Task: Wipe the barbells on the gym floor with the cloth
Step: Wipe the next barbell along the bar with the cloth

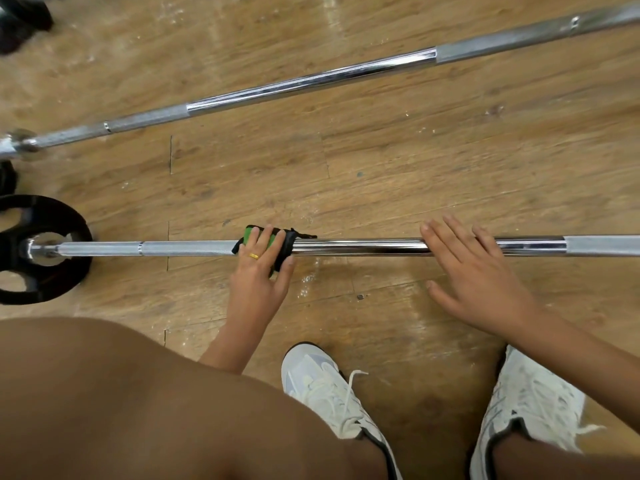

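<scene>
Two chrome barbells lie on the wooden gym floor. The near barbell (360,246) runs left to right in front of my feet, with a black weight plate (41,249) on its left end. My left hand (261,271) grips a green and black cloth (282,244) wrapped over this bar near its middle, where the knurled part meets the smooth part. My right hand (474,271) lies flat on the smooth bar further right, fingers straight and spread. The far barbell (311,79) lies diagonally beyond, untouched.
My knee (121,403) fills the lower left and my two white sneakers (332,393) stand just behind the near bar. More dark plates (20,19) sit at the upper left corner. Bare wooden floor (381,168) lies between the two bars.
</scene>
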`<state>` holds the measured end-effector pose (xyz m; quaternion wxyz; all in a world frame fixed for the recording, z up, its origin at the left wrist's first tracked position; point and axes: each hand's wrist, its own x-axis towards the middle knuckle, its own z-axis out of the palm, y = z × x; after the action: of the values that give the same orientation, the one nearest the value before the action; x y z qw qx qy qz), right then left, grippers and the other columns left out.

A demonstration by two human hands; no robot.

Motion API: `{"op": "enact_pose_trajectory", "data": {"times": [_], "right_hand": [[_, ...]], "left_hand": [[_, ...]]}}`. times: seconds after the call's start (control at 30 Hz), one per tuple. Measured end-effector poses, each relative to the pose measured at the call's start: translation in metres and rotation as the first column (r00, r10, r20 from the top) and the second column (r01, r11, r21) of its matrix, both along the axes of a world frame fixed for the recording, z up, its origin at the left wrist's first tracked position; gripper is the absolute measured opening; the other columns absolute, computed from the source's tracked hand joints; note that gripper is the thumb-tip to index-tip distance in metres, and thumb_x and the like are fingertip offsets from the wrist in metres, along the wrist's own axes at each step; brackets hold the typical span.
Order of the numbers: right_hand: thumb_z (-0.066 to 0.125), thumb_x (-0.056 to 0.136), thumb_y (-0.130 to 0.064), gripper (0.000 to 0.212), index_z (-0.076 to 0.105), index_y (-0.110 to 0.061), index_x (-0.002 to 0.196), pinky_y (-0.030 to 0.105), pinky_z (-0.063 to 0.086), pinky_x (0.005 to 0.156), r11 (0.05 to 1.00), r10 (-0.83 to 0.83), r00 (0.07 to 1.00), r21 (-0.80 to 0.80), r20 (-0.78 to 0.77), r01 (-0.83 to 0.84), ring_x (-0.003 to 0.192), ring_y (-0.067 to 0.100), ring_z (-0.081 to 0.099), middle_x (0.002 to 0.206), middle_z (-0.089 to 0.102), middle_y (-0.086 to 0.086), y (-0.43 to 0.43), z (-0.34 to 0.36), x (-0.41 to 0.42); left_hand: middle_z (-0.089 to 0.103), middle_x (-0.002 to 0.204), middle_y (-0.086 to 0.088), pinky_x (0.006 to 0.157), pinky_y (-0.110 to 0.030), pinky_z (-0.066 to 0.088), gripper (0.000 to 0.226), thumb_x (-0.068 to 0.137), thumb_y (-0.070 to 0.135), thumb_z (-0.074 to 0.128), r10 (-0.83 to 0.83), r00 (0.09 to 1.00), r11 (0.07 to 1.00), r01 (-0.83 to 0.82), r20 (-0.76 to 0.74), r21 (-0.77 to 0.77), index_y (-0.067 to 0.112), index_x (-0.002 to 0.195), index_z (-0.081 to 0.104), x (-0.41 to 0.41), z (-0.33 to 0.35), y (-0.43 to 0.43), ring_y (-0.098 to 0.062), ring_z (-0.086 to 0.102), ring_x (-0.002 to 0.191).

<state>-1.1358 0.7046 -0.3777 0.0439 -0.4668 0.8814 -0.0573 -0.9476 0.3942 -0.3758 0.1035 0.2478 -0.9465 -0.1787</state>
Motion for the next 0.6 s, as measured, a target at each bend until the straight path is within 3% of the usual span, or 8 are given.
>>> {"op": "enact_pose_trajectory", "data": {"times": [0.13, 0.3, 0.4, 0.47, 0.6], "right_hand": [[0.038, 0.091, -0.050, 0.081, 0.020, -0.011, 0.160, 0.051, 0.016, 0.122, 1.000, 0.004, 0.999, -0.020, -0.032, -0.004, 0.155, 0.023, 0.009, 0.166, 0.019, 0.006, 0.002, 0.000, 0.007], [0.044, 0.092, -0.045, 0.081, 0.019, -0.010, 0.160, 0.052, 0.015, 0.123, 1.000, -0.026, 0.998, -0.002, -0.059, 0.026, 0.155, 0.023, 0.009, 0.167, 0.017, 0.008, 0.005, -0.001, 0.019], [0.047, 0.091, -0.043, 0.081, 0.020, -0.009, 0.160, 0.052, 0.015, 0.123, 1.000, -0.023, 0.997, 0.001, -0.067, 0.024, 0.155, 0.023, 0.011, 0.167, 0.018, 0.009, 0.007, -0.001, 0.022], [0.048, 0.091, -0.042, 0.081, 0.020, -0.009, 0.160, 0.052, 0.016, 0.123, 0.999, -0.034, 0.997, 0.002, -0.069, 0.034, 0.155, 0.023, 0.011, 0.167, 0.017, 0.009, 0.008, 0.000, 0.026], [0.048, 0.090, -0.039, 0.080, 0.021, -0.009, 0.159, 0.052, 0.019, 0.121, 0.999, -0.048, 0.995, 0.013, -0.088, 0.049, 0.154, 0.024, 0.015, 0.166, 0.019, 0.009, 0.010, 0.000, 0.034]], "left_hand": [[0.051, 0.150, -0.007, 0.108, -0.058, 0.043, 0.041, 0.099, 0.010, 0.061, -0.141, 0.988, 0.988, 0.136, -0.059, -0.079, 0.013, 0.139, 0.060, 0.005, -0.005, 0.007, -0.027, 0.035, 0.146], [0.056, 0.146, -0.006, 0.115, -0.046, 0.037, 0.041, 0.101, 0.009, 0.047, -0.340, 0.940, 0.933, 0.332, -0.036, -0.137, 0.010, 0.141, 0.056, 0.003, -0.004, 0.005, -0.025, 0.043, 0.141], [0.062, 0.134, -0.006, 0.100, -0.041, 0.046, 0.035, 0.102, 0.011, 0.049, -0.160, 0.985, 0.987, 0.159, -0.065, -0.029, 0.010, 0.136, 0.057, 0.001, 0.003, -0.004, -0.024, 0.052, 0.126], [0.064, 0.133, -0.005, 0.101, -0.039, 0.047, 0.034, 0.103, 0.011, 0.049, -0.056, 0.995, 0.998, 0.058, -0.084, 0.013, 0.011, 0.136, 0.058, 0.001, 0.007, 0.003, -0.025, 0.053, 0.128], [0.059, 0.134, -0.003, 0.094, -0.041, 0.051, 0.037, 0.101, 0.003, 0.052, -0.080, 0.994, 0.997, 0.078, -0.072, -0.023, 0.014, 0.135, 0.058, 0.006, 0.007, 0.025, -0.027, 0.051, 0.129]]}}
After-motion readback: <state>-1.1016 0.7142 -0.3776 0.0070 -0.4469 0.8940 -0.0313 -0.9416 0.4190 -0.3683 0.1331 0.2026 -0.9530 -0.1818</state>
